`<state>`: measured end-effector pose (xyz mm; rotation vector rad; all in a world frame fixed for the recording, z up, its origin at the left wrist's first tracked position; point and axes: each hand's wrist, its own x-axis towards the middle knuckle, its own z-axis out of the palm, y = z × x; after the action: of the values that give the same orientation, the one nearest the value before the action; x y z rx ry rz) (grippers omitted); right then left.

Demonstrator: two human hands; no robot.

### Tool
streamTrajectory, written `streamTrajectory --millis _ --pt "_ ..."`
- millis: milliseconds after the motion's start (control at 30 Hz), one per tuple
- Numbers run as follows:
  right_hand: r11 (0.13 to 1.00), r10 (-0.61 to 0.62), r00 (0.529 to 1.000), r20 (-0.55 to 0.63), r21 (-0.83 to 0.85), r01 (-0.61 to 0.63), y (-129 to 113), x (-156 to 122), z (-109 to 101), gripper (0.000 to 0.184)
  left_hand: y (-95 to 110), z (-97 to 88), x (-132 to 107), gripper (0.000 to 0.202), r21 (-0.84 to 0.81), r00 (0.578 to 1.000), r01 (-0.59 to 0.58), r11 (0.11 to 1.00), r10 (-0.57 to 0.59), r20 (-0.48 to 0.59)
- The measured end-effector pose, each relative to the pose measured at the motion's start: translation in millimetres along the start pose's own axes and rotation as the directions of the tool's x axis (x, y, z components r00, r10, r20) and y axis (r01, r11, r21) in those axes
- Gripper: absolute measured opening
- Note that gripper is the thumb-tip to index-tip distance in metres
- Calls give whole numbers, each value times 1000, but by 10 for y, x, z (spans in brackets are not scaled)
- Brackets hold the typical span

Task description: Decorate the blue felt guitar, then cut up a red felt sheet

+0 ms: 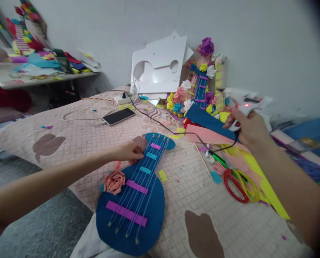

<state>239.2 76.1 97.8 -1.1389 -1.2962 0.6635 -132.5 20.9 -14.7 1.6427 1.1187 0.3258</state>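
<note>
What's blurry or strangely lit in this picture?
Head view: the right hand and white glue gun look smeared; head view: the blue paper guitar is clearer; head view: a red light glows on the gun; head view: the right-hand corners fall dark.

guitar (133, 200): matt, paper-like | rose (114, 182): crinkled paper | glue gun (248, 101): smooth plastic | phone (118, 116): glossy screen
</note>
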Motion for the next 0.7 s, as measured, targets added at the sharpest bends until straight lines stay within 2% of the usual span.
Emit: streamTrajectory --millis 67,133,200,267,367,467,600,700 --pt "998 63 992 110 -31 -60 97 -190 93 25 -32 -41 -2 17 127 996 -65 990 72 -53" --pt "988 151 964 217 -69 -139 149 -373 183 30 -50 -87 18 16 246 976 -122 962 161 -144" --pt "975 213 922 324 -139 -176 155 -540 279 33 -57 -130 72 16 335 937 -142 931 235 -258" --pt "966 230 876 425 -205 -155 134 -689 390 36 -55 -165 161 17 388 889 -144 910 291 -353" --pt "957 268 817 510 -236 -166 113 -864 570 32 -39 -193 331 20 388 847 -188 902 349 -402" --pt "951 281 772 570 -273 -144 148 -957 727 22 -17 -194 498 19 387 836 -220 895 378 -399" --pt "915 239 807 540 -402 -1 208 -966 844 17 -16 -180 662 18 415 834 -241 877 406 -374" --pt "890 240 809 537 -455 38 203 -948 874 18 -40 -173 718 17 392 841 -254 884 402 -363"
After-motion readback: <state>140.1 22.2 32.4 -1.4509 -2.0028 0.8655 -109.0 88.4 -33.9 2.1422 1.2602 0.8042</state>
